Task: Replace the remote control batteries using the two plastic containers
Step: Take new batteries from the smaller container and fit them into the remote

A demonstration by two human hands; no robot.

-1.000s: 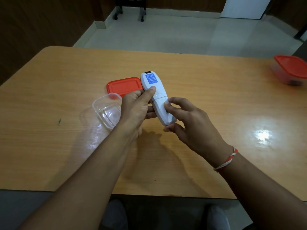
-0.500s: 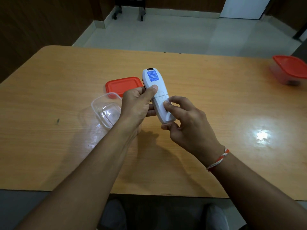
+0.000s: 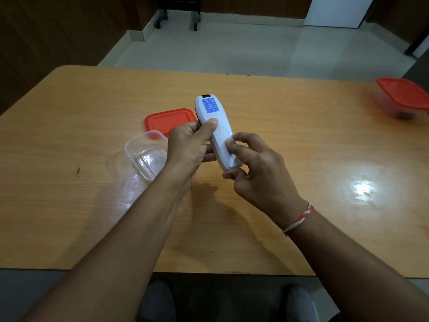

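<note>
A white remote control (image 3: pixel 214 126) with a blue sticker on its back is held above the middle of the wooden table (image 3: pixel 301 135), back side up. My left hand (image 3: pixel 189 147) grips its middle, thumb on the back. My right hand (image 3: pixel 257 168) holds the near end, thumb pressed on the battery cover. An open clear plastic container (image 3: pixel 145 156) sits just left of my left hand, and it looks empty. Its red lid (image 3: pixel 167 120) lies flat behind it. A second clear container with a red lid on (image 3: pixel 402 97) stands at the far right edge.
The table's near edge runs across the bottom, with my feet on the floor below it. A bright glare spot (image 3: pixel 361 188) shines on the right part of the tabletop. Chair legs on castors (image 3: pixel 177 17) stand on the floor beyond the table.
My right thumb has slid a little up the remote's back onto the battery cover. The remote has stayed almost still and the cover looks closed throughout.
</note>
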